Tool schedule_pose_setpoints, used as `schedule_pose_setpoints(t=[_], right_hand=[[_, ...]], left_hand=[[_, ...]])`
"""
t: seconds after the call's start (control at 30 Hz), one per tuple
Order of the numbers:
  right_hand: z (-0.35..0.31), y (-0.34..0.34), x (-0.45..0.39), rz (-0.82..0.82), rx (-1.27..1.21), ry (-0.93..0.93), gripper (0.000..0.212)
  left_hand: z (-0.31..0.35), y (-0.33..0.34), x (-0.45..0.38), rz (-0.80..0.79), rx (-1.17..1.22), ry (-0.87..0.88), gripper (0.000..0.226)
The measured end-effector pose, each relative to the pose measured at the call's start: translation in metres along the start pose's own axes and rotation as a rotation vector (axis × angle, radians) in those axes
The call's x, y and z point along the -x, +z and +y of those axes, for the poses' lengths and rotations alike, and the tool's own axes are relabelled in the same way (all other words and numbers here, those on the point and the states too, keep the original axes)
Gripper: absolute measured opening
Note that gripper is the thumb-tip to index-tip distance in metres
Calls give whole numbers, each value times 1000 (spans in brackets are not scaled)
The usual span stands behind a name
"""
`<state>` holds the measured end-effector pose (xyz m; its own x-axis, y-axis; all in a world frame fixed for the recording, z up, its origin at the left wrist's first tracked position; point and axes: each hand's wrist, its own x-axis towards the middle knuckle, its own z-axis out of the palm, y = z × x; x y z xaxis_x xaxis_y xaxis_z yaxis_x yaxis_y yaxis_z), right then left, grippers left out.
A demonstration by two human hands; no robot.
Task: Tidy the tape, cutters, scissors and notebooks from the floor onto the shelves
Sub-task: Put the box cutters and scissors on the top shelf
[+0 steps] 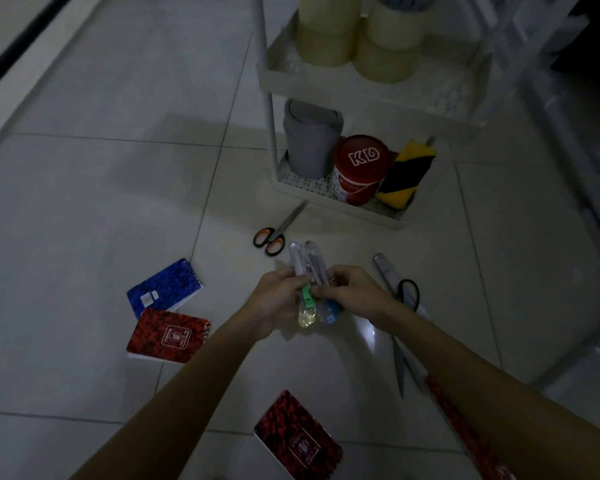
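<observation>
Above the tiled floor, my left hand and my right hand together grip a bunch of packaged cutters with green, yellow and blue handles. Orange-handled scissors lie just beyond them. Black-handled scissors lie to the right, beside a clear ruler-like strip. A blue notebook and a red notebook lie at the left, another red notebook lies near me, and a fourth red one is partly hidden under my right forearm. Tape rolls stand on the white shelf unit's upper tray.
The lower tray holds a grey bin, a red KD tin and a yellow-black striped roll. White racking stands at the right. A dark-edged wall base runs along the far left.
</observation>
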<state>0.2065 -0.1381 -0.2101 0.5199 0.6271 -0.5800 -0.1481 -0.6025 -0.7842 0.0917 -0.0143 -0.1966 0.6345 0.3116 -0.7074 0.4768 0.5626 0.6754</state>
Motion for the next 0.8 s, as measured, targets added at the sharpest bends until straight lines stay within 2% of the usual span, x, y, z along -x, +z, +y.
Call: schedule_pose_setpoints(t=[0.1,0.2,0.3,0.47,0.57,0.67,0.77,0.8], right_hand=[[3,-8,5,7,-114,17,14],[1,-19,9,49,-222,35,27],[-11,-32,13,107,-290,20,30],[-54,-63,16,197,-343,-117,32],[-94,-87,23,324,-315,-236,23],[-134,-109,32,433,-324,-329,28],[-165,-129,31,534,-344,-367,9],[-176,-132,31,559,-351,-370,13]], left_hand=[[4,11,0,-10,-34,14,18],[13,21,-2,-33,-96,61,25],[32,31,-5,-60,-165,132,23],[82,53,-5,-109,-232,312,23],[125,68,2,-154,-258,478,25],[166,78,8,-120,-311,605,31],[195,87,13,-189,-304,608,38],[203,92,13,-217,-314,600,39]])
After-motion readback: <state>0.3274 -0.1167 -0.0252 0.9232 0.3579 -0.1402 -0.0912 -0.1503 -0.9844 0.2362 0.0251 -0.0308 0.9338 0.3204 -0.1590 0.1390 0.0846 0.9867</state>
